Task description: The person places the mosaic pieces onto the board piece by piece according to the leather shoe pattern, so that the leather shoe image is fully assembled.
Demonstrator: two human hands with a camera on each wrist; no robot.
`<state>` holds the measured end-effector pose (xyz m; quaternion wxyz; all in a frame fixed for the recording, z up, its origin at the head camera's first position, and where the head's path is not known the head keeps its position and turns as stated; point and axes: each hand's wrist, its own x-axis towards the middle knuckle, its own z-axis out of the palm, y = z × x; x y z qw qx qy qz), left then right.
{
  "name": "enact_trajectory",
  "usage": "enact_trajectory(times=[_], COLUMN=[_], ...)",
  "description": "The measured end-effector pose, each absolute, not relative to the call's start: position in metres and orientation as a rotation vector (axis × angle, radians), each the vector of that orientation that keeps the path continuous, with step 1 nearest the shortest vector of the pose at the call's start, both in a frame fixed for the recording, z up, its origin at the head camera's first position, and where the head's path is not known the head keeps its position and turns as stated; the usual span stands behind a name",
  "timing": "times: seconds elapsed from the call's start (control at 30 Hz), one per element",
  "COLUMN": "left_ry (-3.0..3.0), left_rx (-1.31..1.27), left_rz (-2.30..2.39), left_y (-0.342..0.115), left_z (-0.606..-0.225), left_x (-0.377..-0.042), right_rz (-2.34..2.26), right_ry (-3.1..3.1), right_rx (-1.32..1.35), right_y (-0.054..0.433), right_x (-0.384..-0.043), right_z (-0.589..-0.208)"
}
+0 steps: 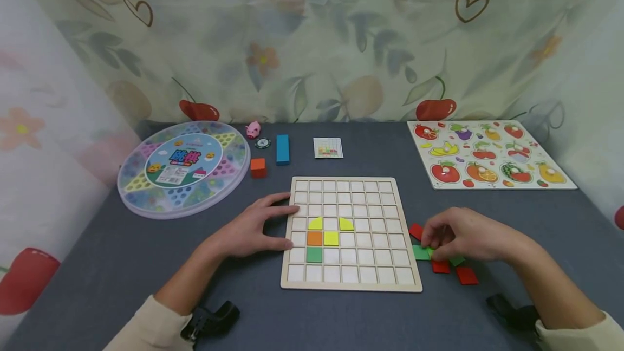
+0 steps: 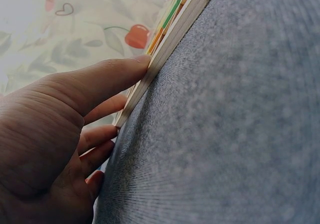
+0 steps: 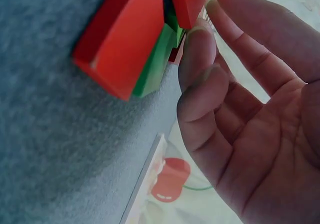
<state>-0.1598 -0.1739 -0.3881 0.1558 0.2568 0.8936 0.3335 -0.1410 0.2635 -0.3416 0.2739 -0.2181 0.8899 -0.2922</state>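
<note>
A pale wooden grid board point(image 1: 348, 285) lies in front of me. In its cells sit an orange square tile point(image 1: 314, 238), a yellow square tile point(image 1: 331, 238), two yellow cut-corner tiles point(image 1: 346, 224) and a green tile point(image 1: 314, 255). My left hand point(image 1: 253, 226) rests at the board's left edge, thumb and fingers extended; the left wrist view shows the thumb point(image 2: 115, 77) against the edge. Right of the board, my right hand point(image 1: 470, 234) bends over loose red tiles point(image 1: 467, 275) and green tiles point(image 1: 420, 252), pinching a bright green tile point(image 1: 431, 252) between thumb and fingertips.
A round game board point(image 1: 234, 191) lies at back left, beside a pink pig figure point(image 1: 253, 129), a chip point(image 1: 262, 143), an orange cube point(image 1: 258, 168) and a blue block point(image 1: 283, 149). A pattern card point(image 1: 328, 148) lies behind the grid; a fruit puzzle point(image 1: 458, 161) sits back right.
</note>
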Motion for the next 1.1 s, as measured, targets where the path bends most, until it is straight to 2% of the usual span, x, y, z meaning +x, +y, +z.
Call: enact_trajectory(times=[0.6,1.1], left_ry=[2.555,2.554], left_rx=[0.739,0.738], left_rz=[0.964,0.96], left_y=[-0.175,-0.174], left_z=[-0.389,-0.388], left_x=[-0.16,-0.161], right_rz=[-0.667,-0.895], right_ry=[2.453,2.285], right_rx=[-0.591,-0.623], right_y=[0.266,0.263], right_x=[-0.127,-0.141], right_z=[-0.346,-0.324])
